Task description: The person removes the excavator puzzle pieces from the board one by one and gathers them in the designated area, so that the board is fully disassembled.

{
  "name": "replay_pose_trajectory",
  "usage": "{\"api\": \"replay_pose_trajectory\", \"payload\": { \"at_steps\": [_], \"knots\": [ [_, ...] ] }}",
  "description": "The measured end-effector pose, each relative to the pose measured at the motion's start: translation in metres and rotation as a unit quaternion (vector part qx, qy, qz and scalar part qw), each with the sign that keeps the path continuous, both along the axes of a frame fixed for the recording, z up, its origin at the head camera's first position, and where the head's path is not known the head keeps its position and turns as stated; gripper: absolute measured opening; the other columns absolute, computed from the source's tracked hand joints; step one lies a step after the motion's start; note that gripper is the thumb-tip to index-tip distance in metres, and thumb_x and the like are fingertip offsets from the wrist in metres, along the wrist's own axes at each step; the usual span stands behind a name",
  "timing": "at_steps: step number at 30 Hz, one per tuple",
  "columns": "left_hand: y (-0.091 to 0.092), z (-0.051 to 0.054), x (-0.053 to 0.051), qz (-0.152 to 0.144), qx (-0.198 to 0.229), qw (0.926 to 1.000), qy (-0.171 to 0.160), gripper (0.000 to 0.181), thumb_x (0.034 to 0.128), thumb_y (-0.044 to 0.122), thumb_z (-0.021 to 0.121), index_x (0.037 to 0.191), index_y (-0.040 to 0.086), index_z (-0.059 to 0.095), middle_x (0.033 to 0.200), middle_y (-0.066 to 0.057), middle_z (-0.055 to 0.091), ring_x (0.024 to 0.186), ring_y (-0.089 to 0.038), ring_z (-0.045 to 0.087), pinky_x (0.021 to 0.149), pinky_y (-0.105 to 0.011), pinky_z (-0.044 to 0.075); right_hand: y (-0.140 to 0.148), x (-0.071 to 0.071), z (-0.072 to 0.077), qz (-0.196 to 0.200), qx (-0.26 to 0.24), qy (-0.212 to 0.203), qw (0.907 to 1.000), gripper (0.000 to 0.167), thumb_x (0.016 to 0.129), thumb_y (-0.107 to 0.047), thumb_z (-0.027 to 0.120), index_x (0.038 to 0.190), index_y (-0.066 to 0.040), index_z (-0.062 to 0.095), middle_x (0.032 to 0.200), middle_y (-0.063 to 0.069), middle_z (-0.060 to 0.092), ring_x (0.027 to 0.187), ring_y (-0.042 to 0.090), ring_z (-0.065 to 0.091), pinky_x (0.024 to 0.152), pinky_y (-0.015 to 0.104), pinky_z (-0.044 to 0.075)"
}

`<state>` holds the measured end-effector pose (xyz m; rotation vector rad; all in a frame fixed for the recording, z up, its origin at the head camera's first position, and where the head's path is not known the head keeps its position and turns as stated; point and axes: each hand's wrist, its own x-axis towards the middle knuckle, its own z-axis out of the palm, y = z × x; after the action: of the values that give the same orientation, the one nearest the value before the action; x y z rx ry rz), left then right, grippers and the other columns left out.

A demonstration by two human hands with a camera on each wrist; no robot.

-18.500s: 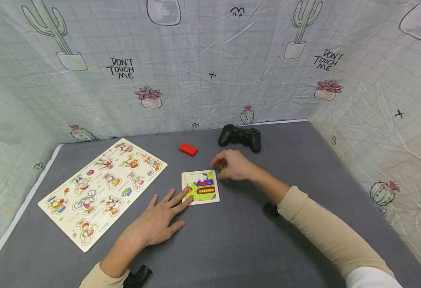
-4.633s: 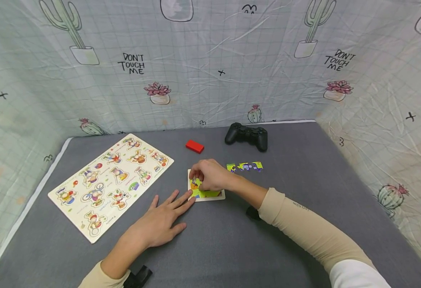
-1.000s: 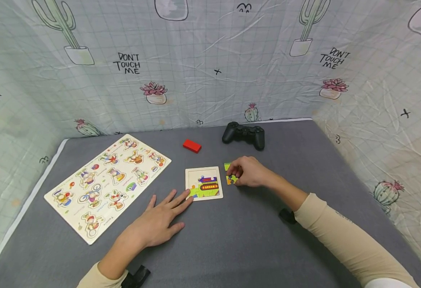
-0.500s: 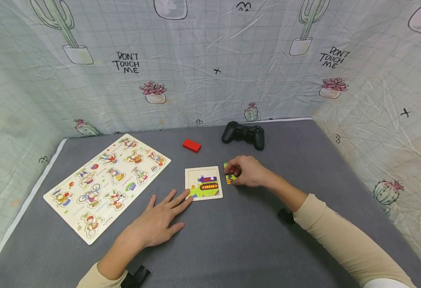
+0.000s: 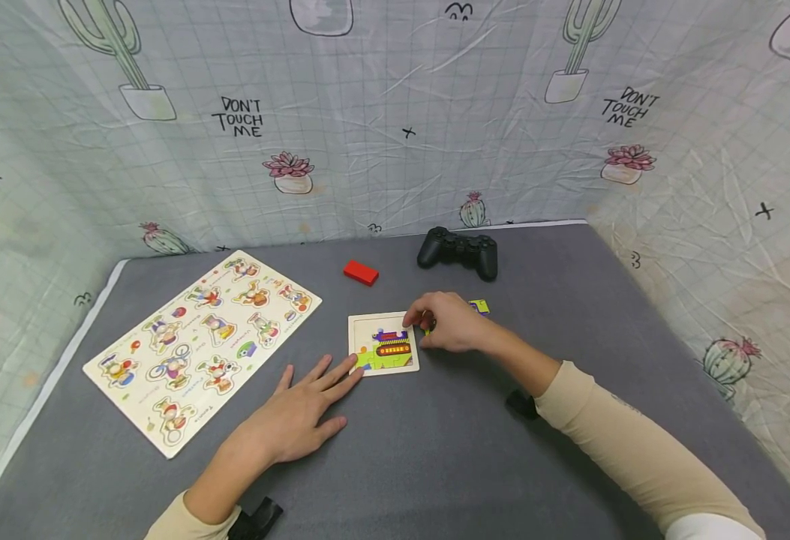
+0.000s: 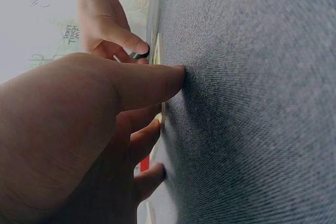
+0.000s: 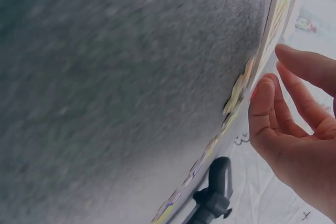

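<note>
My left hand (image 5: 295,421) lies flat with fingers spread, its fingertips on the lower left corner of a small square puzzle board (image 5: 361,324). Several pieces inside it show part of a purple and yellow tracked vehicle over green ground. My right hand (image 5: 450,322) hovers at the board's right edge, fingers loosely bent. In the right wrist view a gap shows between thumb and fingers, with no piece visible there. Loose jigsaw pieces (image 7: 239,88) lie beneath the hand beside the board, mostly hidden from the head view. Another jigsaw piece (image 5: 479,306) shows beyond the knuckles.
A large cream puzzle board (image 5: 192,330) with cartoon figures lies on the left. Behind the small board sit a red block (image 5: 361,273) and a black game controller (image 5: 458,253). Patterned cloth (image 5: 354,135) rises behind the grey table (image 5: 408,450).
Over the last second my right hand has shifted left from the loose pieces to the small board's right edge. One loose piece has come into view behind it. My left hand stays put.
</note>
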<state>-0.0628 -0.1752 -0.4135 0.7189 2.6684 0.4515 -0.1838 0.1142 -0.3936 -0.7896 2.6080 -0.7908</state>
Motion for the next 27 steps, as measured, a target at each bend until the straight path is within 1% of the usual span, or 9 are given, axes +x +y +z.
{"api": "replay_pose_trajectory", "payload": {
  "at_steps": [7, 15, 21, 27],
  "knots": [
    [0.0, 0.0, 0.0, 0.001, 0.001, 1.0, 0.001, 0.07, 0.1031, 0.035, 0.065, 0.165, 0.029, 0.033, 0.175, 0.01, 0.018, 0.162, -0.034, 0.017, 0.118, -0.081, 0.01, -0.013, 0.0, 0.002, 0.013, 0.006, -0.007, 0.9999, 0.032, 0.085, -0.006, 0.083, 0.116, -0.012, 0.078, 0.107, 0.003, 0.071, 0.095, 0.019, 0.062, 0.083, 0.031, 0.05],
    [0.0, -0.001, 0.0, -0.002, -0.001, 1.0, 0.002, 0.07, 0.103, 0.036, 0.065, 0.165, 0.029, 0.033, 0.175, 0.01, 0.017, 0.162, -0.034, 0.017, 0.118, -0.081, 0.01, -0.028, -0.002, -0.001, 0.03, 0.01, -0.002, 0.9995, 0.033, 0.085, -0.006, 0.083, 0.117, -0.014, 0.078, 0.109, 0.001, 0.072, 0.096, 0.017, 0.064, 0.083, 0.03, 0.052],
    [0.0, 0.0, 0.0, -0.001, -0.001, 1.0, -0.001, 0.07, 0.1031, 0.036, 0.065, 0.165, 0.03, 0.033, 0.175, 0.011, 0.017, 0.162, -0.034, 0.017, 0.118, -0.081, 0.01, -0.037, -0.001, -0.001, 0.027, 0.023, -0.011, 0.9993, 0.033, 0.087, -0.007, 0.081, 0.118, -0.017, 0.078, 0.113, 0.002, 0.071, 0.099, 0.019, 0.064, 0.081, 0.029, 0.053],
    [0.001, 0.0, -0.001, 0.0, -0.001, 1.0, -0.006, 0.07, 0.1034, 0.037, 0.065, 0.165, 0.03, 0.032, 0.175, 0.011, 0.016, 0.162, -0.033, 0.016, 0.118, -0.08, 0.009, -0.042, -0.001, -0.001, 0.028, 0.025, -0.014, 0.9992, 0.033, 0.087, -0.006, 0.081, 0.118, -0.017, 0.078, 0.112, 0.001, 0.071, 0.099, 0.018, 0.064, 0.082, 0.029, 0.054]
  ]
}}
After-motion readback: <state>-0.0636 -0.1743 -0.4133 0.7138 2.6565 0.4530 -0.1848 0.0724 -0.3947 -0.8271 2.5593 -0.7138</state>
